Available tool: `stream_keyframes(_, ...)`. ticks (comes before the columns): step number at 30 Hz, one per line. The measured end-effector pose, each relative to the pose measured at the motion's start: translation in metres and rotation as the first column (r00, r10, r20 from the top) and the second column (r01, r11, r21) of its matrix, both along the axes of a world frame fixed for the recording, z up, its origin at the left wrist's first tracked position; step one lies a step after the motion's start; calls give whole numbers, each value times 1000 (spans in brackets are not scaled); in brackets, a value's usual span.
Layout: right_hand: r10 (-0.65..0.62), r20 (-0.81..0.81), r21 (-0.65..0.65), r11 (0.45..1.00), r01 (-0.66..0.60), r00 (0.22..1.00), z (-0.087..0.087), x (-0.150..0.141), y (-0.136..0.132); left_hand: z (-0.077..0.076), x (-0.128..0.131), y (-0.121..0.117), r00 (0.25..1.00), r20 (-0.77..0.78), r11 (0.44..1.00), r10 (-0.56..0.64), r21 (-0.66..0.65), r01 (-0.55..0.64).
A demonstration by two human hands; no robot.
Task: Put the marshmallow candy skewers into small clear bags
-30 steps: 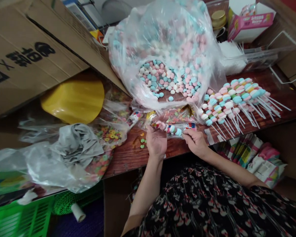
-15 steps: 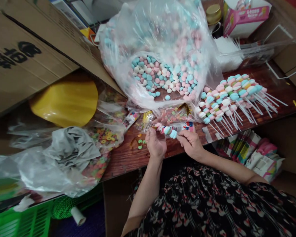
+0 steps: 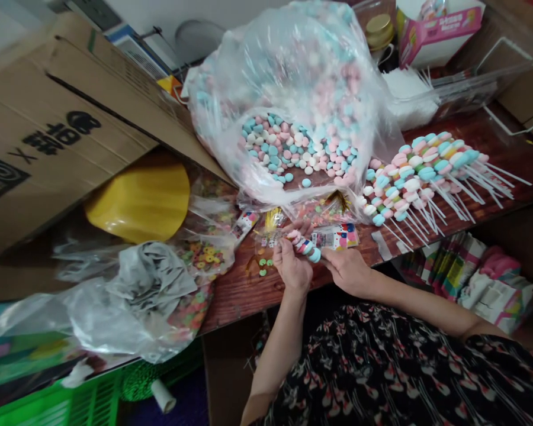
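Observation:
A marshmallow skewer (image 3: 305,246) of pink, white and blue sweets lies across my fingers at the table's front edge. My left hand (image 3: 294,266) is closed round its upper part, thumb pressed against the sweets. At the lower end, beside the blue marshmallow, my right hand (image 3: 350,272) is closed with its fingers together where the stick comes out; the stick itself is mostly hidden. Just behind my hands lies a printed wrapper (image 3: 337,236). A few green and orange candy rings (image 3: 263,267) are loose to the left of my left hand.
A large clear bag of marshmallows (image 3: 288,71) stands open behind my hands. Finished skewers (image 3: 420,171) are piled at right, sticks toward me. Bags of candy rings (image 3: 208,257), a grey cloth (image 3: 153,275) and a cardboard box (image 3: 62,124) fill the left. White sticks (image 3: 408,94) lie at back right.
The view has swung a little left, so the scene sits further right and lower. My right fingers have come closer to the lowest blue marshmallow, and the skewer tilts more steeply.

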State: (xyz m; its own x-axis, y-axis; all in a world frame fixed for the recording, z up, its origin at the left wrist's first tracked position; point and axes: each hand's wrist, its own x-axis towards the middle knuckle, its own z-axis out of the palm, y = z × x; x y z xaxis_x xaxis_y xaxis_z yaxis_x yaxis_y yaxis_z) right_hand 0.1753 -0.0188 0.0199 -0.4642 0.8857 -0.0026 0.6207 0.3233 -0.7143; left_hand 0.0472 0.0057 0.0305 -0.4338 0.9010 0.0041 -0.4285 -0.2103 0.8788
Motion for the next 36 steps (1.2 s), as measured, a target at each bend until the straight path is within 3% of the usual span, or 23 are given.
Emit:
stream_keyframes(3,19,112,36,999,-23,994,4,1,1,1,0,1,1000,5,1000,-7,-2,7)
stream_keyframes(5,6,93,40,999,-10,996,5,2,2,3,0,2,1000,18,1000,-12,12,12)
stream_keyframes(8,-44,-162,-11,999,43,986,3,0,3,7,-1,4,999,34,999,7,32,-8)
stream_keyframes(11,-130,-451,-109,990,89,883,1,-4,1,7,-3,3,1000,14,999,26,23,-27)
stream_keyframes(14,-172,-548,-171,981,91,818,2,-8,-2,4,-4,1,999,-11,999,38,3,-38)
stream_keyframes(20,-192,-590,-202,976,87,784,4,-14,-5,-5,-4,-3,999,-1,998,51,-26,-51)
stream_keyframes(26,-192,-566,-156,980,125,802,0,-16,1,-6,-2,-2,998,52,998,47,-37,-45)
stream_keyframes(32,-39,-471,-46,999,19,881,-11,-2,15,6,-20,0,958,234,980,-164,-75,186)
stream_keyframes(36,-11,-478,-24,1000,-1,879,-14,6,16,15,-31,1,953,260,979,-157,-87,185)
